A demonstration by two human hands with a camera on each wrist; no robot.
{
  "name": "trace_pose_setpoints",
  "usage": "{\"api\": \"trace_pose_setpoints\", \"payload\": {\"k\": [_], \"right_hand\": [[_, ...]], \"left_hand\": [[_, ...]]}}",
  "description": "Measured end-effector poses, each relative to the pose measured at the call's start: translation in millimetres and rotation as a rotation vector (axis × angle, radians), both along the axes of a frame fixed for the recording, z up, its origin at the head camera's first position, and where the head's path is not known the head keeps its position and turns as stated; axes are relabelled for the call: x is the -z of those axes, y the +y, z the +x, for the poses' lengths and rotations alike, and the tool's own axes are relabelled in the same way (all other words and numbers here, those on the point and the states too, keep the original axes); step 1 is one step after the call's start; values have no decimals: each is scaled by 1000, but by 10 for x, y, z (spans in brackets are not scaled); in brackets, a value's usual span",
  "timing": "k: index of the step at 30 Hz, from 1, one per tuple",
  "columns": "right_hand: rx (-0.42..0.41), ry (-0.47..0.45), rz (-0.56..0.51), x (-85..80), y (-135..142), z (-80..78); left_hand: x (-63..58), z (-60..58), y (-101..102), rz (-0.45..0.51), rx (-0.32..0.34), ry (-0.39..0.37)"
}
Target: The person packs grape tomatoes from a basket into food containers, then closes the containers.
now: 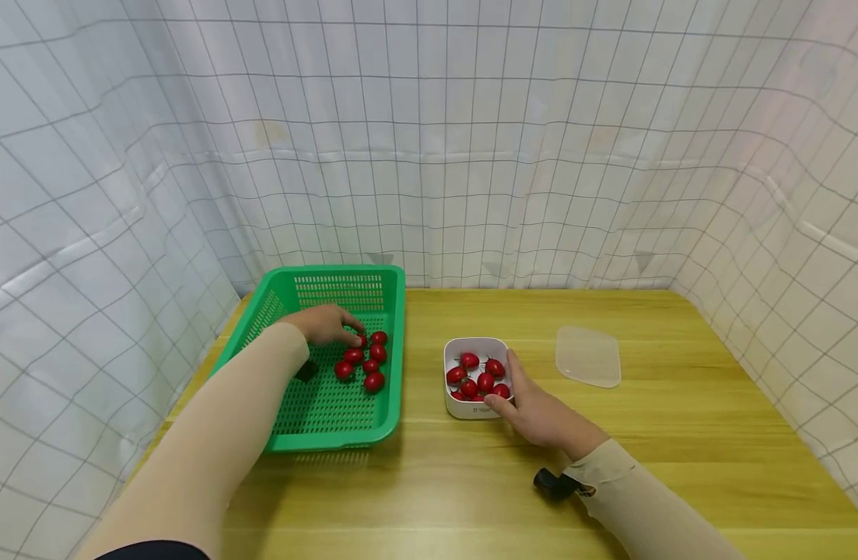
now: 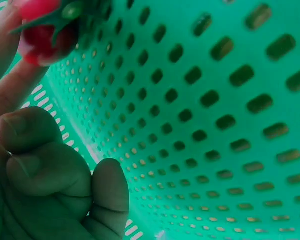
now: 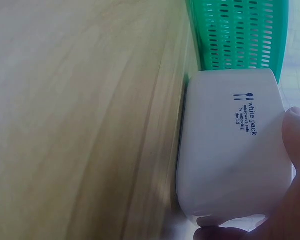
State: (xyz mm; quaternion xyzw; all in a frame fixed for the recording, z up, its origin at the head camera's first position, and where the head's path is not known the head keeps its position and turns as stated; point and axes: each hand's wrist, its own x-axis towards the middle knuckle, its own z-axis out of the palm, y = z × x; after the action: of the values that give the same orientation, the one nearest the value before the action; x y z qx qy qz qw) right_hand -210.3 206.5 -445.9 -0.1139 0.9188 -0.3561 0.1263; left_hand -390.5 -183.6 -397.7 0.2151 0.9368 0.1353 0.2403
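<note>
My left hand (image 1: 323,323) reaches into the green basket (image 1: 398,350) and pinches a small red tomato (image 2: 47,47) with a green stem top. Its other fingers curl toward the palm in the left wrist view. Several more tomatoes (image 1: 374,382) lie on the basket floor beside and in front of that hand. My right hand (image 1: 541,408) grips the right side of a white plastic container (image 3: 230,150), thumb over the front rim. Several tomatoes (image 1: 485,382) are inside the container, which stands on the table.
A translucent flat lid (image 1: 588,356) lies on the wooden table (image 1: 653,435), right of the container. The basket stands on the table's left part. White gridded curtains (image 1: 471,155) enclose the table at the back and sides.
</note>
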Motion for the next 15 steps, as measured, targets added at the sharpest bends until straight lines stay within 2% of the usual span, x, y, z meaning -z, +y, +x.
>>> {"api": "trace_pose_setpoints", "payload": {"k": [4,15], "right_hand": [[-5,-3,-4,7,5,-5],[12,-8,-5,23,-7,-13]], "left_hand": [[29,-3,23,-2,-29,-11],[49,-2,-9,-13,-31,-1]]}}
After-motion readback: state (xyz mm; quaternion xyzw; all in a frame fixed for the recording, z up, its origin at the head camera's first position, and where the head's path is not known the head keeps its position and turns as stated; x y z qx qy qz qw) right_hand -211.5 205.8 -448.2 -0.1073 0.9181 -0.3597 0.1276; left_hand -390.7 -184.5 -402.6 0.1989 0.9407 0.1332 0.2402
